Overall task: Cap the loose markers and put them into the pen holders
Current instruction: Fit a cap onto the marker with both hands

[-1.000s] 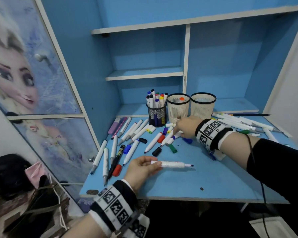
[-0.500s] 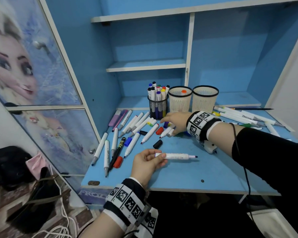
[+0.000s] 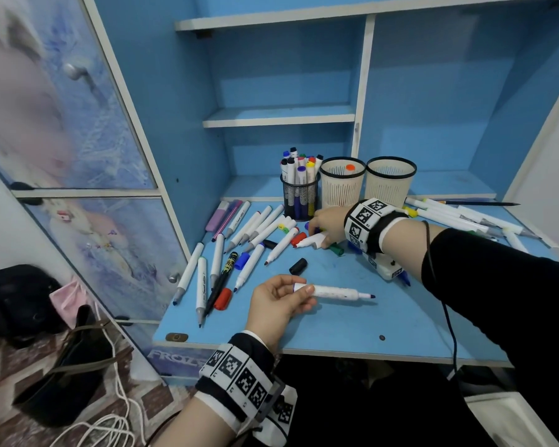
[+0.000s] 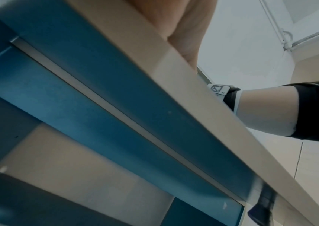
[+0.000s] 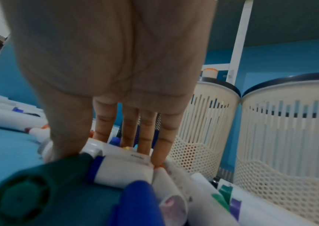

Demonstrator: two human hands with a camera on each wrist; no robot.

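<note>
Left hand [image 3: 279, 301] pinches an uncapped marker [image 3: 334, 291]; right hand [image 3: 328, 224], fingers straight, presses loose markers [image 3: 310, 241]

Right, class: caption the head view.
Left hand holds an uncapped marker; right hand reaches among loose markers beside the pen holders.

Three pen holders [image 3: 341, 185] stood in a row at the back of the tabletop [image 3: 352, 321], the leftmost full of markers. Loose markers [image 3: 255, 227] fanned out left of and before them; more lay at the right rear. The right hand [image 3: 328, 225] rested on markers just before the middle holder. The left hand [image 3: 279, 301] sat nearer the front edge, an uncapped marker [image 3: 336, 291] in its grip, pointing right. A loose cap [image 3: 298, 266] lay between the hands.
</note>
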